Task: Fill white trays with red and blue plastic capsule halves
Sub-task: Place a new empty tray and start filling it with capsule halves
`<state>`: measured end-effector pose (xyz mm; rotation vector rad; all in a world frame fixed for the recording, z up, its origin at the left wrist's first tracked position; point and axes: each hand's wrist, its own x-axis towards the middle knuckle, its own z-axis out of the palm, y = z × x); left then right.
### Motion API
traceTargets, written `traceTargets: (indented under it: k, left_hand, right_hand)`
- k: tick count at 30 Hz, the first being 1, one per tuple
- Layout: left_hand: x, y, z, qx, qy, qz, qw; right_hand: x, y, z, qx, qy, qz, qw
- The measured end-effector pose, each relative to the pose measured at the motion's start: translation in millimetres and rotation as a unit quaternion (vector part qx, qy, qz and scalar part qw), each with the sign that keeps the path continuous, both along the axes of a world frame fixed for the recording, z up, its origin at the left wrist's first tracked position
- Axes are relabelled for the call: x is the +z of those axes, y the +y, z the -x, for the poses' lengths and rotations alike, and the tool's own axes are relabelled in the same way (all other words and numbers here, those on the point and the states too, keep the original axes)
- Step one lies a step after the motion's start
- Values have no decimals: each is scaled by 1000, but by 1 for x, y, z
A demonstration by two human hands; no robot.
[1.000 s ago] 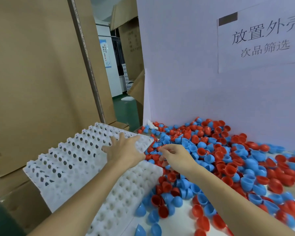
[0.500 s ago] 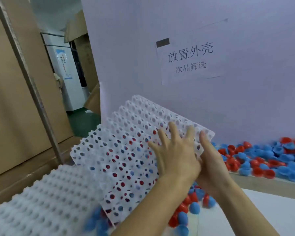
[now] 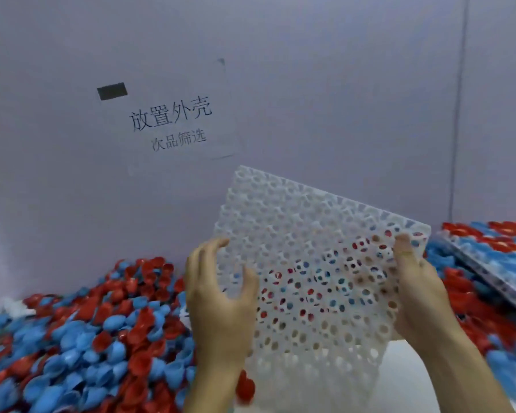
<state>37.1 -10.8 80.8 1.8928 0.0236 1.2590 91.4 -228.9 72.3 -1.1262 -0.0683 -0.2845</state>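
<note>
Pale lilac wall (image 3: 325, 84) across the whole far side, with a paper sign (image 3: 170, 120) taped on it, printed in dark characters under a black strip. Below, a pale work surface (image 3: 405, 380), bare only at the near right. Heaped over most of the left and running along the foot of the wall, a pile of red and blue capsule halves (image 3: 81, 332), loose and jumbled, blurred in places. At the far right, tilted and partly cut off by the edge, a filled tray (image 3: 495, 248) with red and blue halves seated in its cells, more loose halves under and around it.

In the middle, held up off the surface and tipped toward the wall, a white perforated tray (image 3: 307, 263), red and blue showing through its holes. Left hand (image 3: 218, 296) at the tray's left edge, fingers curled round the edge, thumb in front of the grid. Right hand (image 3: 417, 290) at the right edge, thumb pressed on the near face, fingers behind, dimly seen through the holes.
</note>
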Motion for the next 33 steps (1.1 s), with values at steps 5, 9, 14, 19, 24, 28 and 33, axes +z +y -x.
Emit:
traceTargets:
  k: [5, 9, 14, 19, 24, 28, 33]
  left_hand:
    - [-22, 40, -13, 34, 182, 87, 979]
    - [-31, 72, -13, -104, 267, 64, 956]
    - [-24, 92, 1, -276, 254, 133, 917]
    - [2, 74, 5, -176, 152, 146, 961]
    - [28, 19, 20, 24, 52, 62, 996]
    - [9, -36, 17, 123, 46, -164, 978]
    - [-11, -72, 14, -106, 101, -263, 953]
  right_hand:
    - [2, -26, -1, 33, 16, 27, 999]
    - [9, -26, 6, 67, 16, 49, 996]
    - [13, -16, 7, -62, -3, 80, 995]
    - [12, 3, 0, -256, -21, 210, 943]
    - [34, 49, 25, -67, -123, 274, 952]
    - [39, 77, 39, 84, -115, 228, 963]
    - [28, 62, 22, -48, -7, 106, 993]
